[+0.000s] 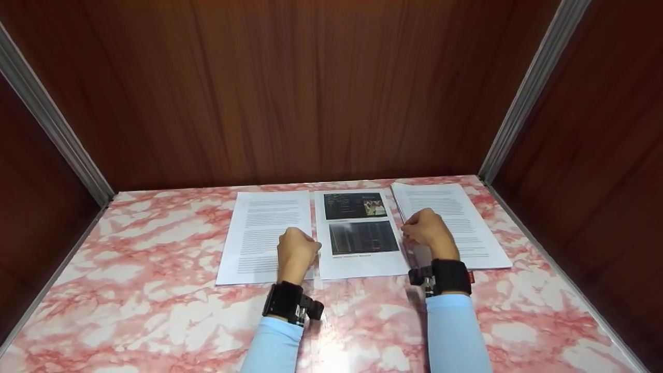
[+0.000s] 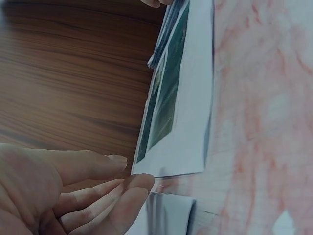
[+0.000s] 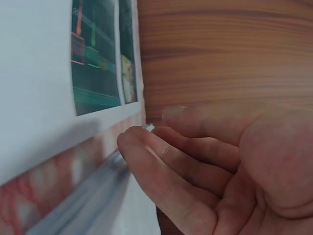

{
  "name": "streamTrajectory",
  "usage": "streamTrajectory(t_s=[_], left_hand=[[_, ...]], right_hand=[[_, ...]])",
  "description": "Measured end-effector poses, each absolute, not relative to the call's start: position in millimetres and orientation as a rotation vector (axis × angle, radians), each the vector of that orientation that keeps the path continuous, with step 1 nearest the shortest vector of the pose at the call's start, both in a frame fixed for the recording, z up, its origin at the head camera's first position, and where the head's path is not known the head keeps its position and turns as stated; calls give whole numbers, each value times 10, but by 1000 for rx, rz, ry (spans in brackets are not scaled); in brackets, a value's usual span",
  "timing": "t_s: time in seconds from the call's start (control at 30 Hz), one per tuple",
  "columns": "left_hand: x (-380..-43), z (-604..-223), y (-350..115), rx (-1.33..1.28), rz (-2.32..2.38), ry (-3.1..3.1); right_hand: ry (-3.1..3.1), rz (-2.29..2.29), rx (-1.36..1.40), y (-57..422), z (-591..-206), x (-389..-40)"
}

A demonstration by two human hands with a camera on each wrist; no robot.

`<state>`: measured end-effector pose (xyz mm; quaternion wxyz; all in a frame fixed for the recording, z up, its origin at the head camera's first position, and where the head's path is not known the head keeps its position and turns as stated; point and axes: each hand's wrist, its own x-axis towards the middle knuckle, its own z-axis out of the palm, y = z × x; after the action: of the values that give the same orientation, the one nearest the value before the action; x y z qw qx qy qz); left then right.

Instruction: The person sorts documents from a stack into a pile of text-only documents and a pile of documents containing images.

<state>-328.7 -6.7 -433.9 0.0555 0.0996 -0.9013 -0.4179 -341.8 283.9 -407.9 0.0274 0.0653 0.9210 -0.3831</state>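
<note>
Three paper stacks lie side by side on the table. My left hand is over the right edge of the left stack, which carries printed text. In the left wrist view its thumb and bent fingers stand apart with nothing between them. The middle stack has two dark pictures on its top sheet. My right hand is at the left edge of the right stack, also covered in text. In the right wrist view its thumb and loosely curled fingers have a gap between them and hold nothing.
The table has a pink and white marbled top. A brown wood-grain panel rises behind it, with a panel on the right and metal posts at the corners.
</note>
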Motion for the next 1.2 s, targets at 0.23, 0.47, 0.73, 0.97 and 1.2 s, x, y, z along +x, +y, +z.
streamTrajectory(t_s=[0.23,0.47,0.73,0.97,1.2], left_hand=[[-3267,-4300,-69,284,-1269,-2726],[-3249,-4226,-49,273,-1382,-2659],[-3195,-4112,25,222,-1428,-2602],[-3127,-3949,317,48,-1574,-2432],[-3268,-3920,1038,-97,-1656,-2263]], right_hand=[[2790,-1216,224,2835,-3976,-3339],[2858,-1148,128,2893,-3918,-3305],[2972,-1149,-175,3073,-3809,-3245],[2995,-1319,-360,3368,-3634,-3157],[3178,-1293,80,3946,-3480,-3138]])
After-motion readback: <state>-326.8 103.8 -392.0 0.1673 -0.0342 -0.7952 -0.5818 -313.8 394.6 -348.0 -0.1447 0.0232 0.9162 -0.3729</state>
